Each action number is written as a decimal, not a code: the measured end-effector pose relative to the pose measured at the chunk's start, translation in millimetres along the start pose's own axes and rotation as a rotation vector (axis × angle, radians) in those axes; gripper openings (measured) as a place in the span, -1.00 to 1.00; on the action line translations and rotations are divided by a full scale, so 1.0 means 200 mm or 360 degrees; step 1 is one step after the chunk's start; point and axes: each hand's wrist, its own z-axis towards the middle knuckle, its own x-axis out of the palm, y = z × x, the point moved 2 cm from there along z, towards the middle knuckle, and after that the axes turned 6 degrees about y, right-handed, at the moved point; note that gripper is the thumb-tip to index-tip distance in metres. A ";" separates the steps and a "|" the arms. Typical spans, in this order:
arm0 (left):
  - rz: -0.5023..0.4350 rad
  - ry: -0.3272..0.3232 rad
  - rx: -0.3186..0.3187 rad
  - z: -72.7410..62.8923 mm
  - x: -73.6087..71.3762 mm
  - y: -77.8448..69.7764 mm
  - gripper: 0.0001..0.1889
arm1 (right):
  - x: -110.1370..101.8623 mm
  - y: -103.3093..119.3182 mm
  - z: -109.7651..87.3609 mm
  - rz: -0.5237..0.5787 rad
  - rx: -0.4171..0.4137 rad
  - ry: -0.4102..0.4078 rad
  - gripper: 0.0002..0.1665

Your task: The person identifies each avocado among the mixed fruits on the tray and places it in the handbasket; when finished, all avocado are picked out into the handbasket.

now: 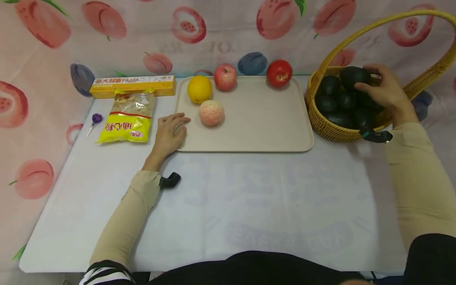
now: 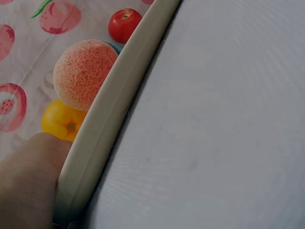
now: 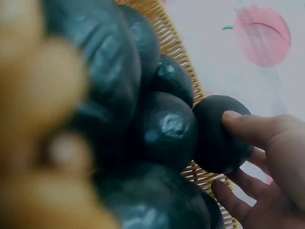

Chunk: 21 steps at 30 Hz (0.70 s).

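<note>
My right hand (image 1: 388,91) grips a dark green avocado (image 1: 352,77) at the top of the wicker basket (image 1: 333,128). In the right wrist view, the thumb and fingers are around that avocado (image 3: 214,143), beside other avocados (image 3: 167,129) in the basket. The left hand (image 1: 169,132) rests on the left edge of the beige tray (image 1: 263,118), its fingers loosely bent over the rim. On the tray near it lie a peach (image 1: 211,113) and a yellow orange-like fruit (image 1: 199,89). Farther back are an apple (image 1: 225,77) and a tomato (image 1: 279,73).
Left of the tray lie a yellow pasta box (image 1: 133,87), a yellow bag of pasta (image 1: 126,120) and a purple lollipop (image 1: 96,118). The basket's tall handle (image 1: 356,33) arches above the avocados. A white tabletop (image 1: 249,209) extends in front of the tray.
</note>
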 end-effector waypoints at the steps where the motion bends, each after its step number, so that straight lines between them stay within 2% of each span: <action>1: 0.0003 0.0002 0.0001 0.00 0.00 0.00 -0.71 | 0.00 0.00 0.00 -0.0017 -0.0017 0.0010 -0.26; 10: 0.0006 -0.0003 -0.0032 0.00 -0.01 0.01 -0.71 | 0.01 0.00 0.03 -0.0235 -0.0046 0.0069 -0.23; 14: 0.0011 -0.0011 -0.0031 0.00 -0.01 0.02 -0.71 | 0.02 -0.01 0.04 -0.0308 -0.0122 0.0104 -0.25; 21: 0.0006 -0.0004 -0.0028 0.00 0.00 0.01 -0.71 | 0.00 -0.02 0.04 -0.0347 -0.0077 0.0225 -0.22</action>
